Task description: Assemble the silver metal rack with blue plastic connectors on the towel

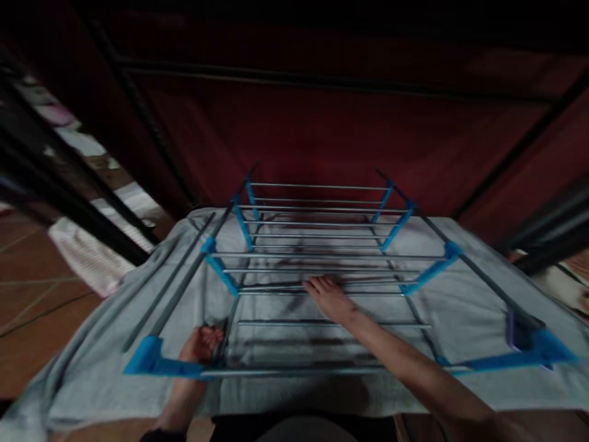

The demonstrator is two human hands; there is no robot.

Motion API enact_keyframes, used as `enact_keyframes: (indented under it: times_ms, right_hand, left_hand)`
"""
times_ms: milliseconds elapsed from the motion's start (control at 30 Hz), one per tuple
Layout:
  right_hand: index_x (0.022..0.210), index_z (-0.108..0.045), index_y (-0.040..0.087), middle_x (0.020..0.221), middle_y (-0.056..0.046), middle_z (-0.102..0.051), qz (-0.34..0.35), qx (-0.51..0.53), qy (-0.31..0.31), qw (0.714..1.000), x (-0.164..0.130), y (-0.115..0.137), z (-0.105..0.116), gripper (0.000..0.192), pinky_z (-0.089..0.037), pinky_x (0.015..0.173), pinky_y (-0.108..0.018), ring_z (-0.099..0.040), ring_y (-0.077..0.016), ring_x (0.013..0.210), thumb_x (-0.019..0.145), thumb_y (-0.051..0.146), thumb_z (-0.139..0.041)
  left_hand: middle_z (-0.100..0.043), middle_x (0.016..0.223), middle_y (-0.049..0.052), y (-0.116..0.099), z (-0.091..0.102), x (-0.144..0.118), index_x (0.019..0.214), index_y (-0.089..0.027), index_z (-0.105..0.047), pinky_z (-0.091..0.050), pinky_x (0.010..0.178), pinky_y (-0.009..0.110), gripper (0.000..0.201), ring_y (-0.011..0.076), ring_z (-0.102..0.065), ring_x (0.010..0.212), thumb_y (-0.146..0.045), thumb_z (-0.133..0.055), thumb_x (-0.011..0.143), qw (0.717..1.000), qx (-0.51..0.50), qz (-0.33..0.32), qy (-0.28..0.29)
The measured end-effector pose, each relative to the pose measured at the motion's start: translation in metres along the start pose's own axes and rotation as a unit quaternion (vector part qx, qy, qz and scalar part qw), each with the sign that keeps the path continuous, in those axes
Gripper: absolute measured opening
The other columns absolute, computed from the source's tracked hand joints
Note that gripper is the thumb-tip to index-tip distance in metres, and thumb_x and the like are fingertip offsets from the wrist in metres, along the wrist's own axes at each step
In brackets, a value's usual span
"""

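Nearest, the left hand point(201, 344) curls around the drying rack point(322, 270) at its front bar, by a blue corner joint point(150, 359). The right hand point(329, 296) lies open, flat on middle rails. Grey cloth point(460, 307) underlies it; dark red wall point(322, 135) stands behind.

Drying rack point(317, 255): grey metal rods, bright blue plastic joints. Cloth point(460, 319) spread under it: plain pale grey-blue. Far wall point(322, 135): dark red, crossed by black bars. Floor point(32, 294) at left: reddish-brown tiles. White checked cloth point(87, 255) seen far left.
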State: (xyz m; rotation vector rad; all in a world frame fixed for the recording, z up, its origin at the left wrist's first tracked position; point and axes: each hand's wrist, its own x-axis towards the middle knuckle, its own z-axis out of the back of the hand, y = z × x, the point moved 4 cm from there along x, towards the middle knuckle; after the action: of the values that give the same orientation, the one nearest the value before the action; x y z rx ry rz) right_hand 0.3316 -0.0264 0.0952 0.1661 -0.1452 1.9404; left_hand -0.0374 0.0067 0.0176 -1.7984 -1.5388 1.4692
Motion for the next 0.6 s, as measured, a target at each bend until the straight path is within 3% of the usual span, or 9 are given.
enact_keyframes:
  times_ms: [133, 333, 500, 600]
  right_hand:
    - [0.137, -0.055, 0.02, 0.131, -0.009, -0.063, 0.058, 0.011, 0.024, 0.998, -0.016, 0.015, -0.013, 0.051, -0.042, 0.107, -0.038, -0.059, -0.0203, 0.117, 0.092, 0.003, -0.039]
    - [0.144, -0.05, 0.014, 0.138, -0.016, -0.059, -0.066, -0.014, 0.085, 0.994, -0.017, 0.006, -0.046, 0.064, -0.043, 0.106, -0.042, -0.057, -0.0265, 0.125, 0.085, -0.005, -0.034]
    - [0.131, -0.06, 0.018, 0.127, -0.012, -0.064, -0.082, 0.036, 0.109, 0.99, -0.003, -0.007, -0.051, 0.059, -0.047, 0.099, -0.038, -0.061, -0.0241, 0.114, 0.084, -0.005, -0.031]
    - [0.136, -0.055, 0.019, 0.131, -0.01, -0.061, -0.084, 0.059, 0.094, 0.99, -0.003, -0.01, -0.05, 0.065, -0.045, 0.102, -0.036, -0.057, -0.0222, 0.119, 0.082, -0.007, -0.03]
  left_hand:
    - [-0.065, 0.061, 0.003, -0.006, -0.016, -0.013, 0.062, -0.017, -0.062, -0.057, 0.065, 0.022, 0.041, 0.0141, -0.065, 0.064, -0.053, -0.072, 0.079, 0.998, -0.006, -0.044, 0.038]
    - [-0.064, 0.063, 0.003, -0.001, -0.013, -0.017, 0.064, -0.017, -0.064, -0.054, 0.066, 0.024, 0.044, 0.0155, -0.064, 0.067, -0.058, -0.078, 0.07, 0.995, 0.003, -0.075, 0.068]
    - [-0.065, 0.066, 0.004, 0.0, -0.017, -0.02, 0.064, -0.018, -0.063, -0.052, 0.068, 0.026, 0.046, 0.0162, -0.062, 0.068, -0.061, -0.073, 0.075, 0.993, 0.009, -0.095, 0.074]
    - [-0.061, 0.063, 0.003, 0.001, -0.017, -0.02, 0.061, -0.019, -0.06, -0.051, 0.067, 0.028, 0.048, 0.0165, -0.061, 0.066, -0.063, -0.072, 0.075, 0.993, 0.008, -0.099, 0.068]
